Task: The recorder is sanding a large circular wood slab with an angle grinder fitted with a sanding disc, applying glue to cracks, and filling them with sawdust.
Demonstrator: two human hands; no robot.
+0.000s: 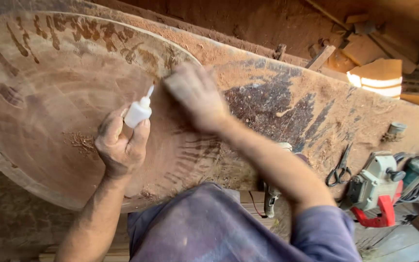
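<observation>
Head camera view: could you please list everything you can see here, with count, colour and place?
Round wooden slab: one, reddish brown, left on the bench.
Workbench: one, dusty brown with dark stains, under the slab.
Squeeze bottle: one, white with a thin nozzle, over the slab.
Scissors: one pair, dark, right on the bench.
Power tool: one, grey-green with a red handle, far right.
Wood offcuts: several, brown, upper right.
Small tool: one, grey, at the near bench edge; kind unclear.
Left hand: holds the bottle.
Right hand: blurred, flat on the slab beside the nozzle.
</observation>
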